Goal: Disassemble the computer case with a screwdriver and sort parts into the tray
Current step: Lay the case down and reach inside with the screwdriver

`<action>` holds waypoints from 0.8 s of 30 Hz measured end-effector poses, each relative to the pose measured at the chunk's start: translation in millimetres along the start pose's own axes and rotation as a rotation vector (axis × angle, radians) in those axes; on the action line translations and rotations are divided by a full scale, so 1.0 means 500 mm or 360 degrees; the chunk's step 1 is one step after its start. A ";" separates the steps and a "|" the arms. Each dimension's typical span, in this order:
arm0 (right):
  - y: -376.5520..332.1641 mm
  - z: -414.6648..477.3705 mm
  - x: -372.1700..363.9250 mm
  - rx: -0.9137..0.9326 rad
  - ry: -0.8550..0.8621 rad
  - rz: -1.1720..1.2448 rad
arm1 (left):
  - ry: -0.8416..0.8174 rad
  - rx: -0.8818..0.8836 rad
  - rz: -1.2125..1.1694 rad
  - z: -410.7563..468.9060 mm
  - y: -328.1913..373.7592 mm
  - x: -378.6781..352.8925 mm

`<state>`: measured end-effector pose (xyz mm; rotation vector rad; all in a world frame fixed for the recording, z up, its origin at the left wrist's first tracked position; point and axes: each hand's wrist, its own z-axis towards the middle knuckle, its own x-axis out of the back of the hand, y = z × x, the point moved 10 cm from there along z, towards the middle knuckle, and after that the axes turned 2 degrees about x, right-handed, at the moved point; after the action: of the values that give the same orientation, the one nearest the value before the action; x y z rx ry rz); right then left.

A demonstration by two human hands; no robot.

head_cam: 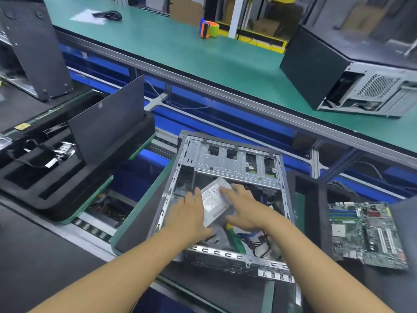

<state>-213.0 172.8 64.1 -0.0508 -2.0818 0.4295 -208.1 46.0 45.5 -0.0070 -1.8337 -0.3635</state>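
Note:
The open computer case (225, 163) lies on its side in front of me. Inside it, a grey power supply (213, 205) with a white label sits tilted. My left hand (189, 213) presses straight fingers against its left side. My right hand (244, 210) holds it from the right, fingers spread over the top and thumb on the near edge. A green-handled screwdriver (235, 239) lies on the case floor below my right hand, next to loose coloured cables (257, 241).
A motherboard (365, 231) lies on a black foam tray (313, 199) at the right. Another black foam tray (52, 190) at the left holds cables, with a black side panel (108, 123) leaning in it. A second case (352, 82) and a tape dispenser (208, 28) stand on the green bench.

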 end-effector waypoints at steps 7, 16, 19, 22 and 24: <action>0.071 -0.054 -0.032 -0.0743 0.0597 0.1619 | 0.0182 0.0089 -0.0508 -0.017 -0.007 0.024; -0.011 -0.047 0.011 -0.1016 0.0747 0.2120 | 0.0958 -0.0177 -0.0272 -0.104 0.085 0.178; -0.009 -0.057 0.047 -0.0961 0.0769 0.2036 | 0.1252 -0.0240 -0.0252 -0.135 0.107 0.219; -0.001 -0.074 0.089 -0.0875 0.0840 0.2036 | 0.1451 -0.0341 -0.0209 -0.160 0.136 0.248; -0.002 -0.084 0.111 -0.0829 0.0871 0.2053 | 0.1469 -0.0395 -0.0169 -0.163 0.154 0.260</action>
<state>-206.9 195.4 129.8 -1.6640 -1.3193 0.5085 -155.3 75.5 206.3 0.0757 -0.8733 -0.5531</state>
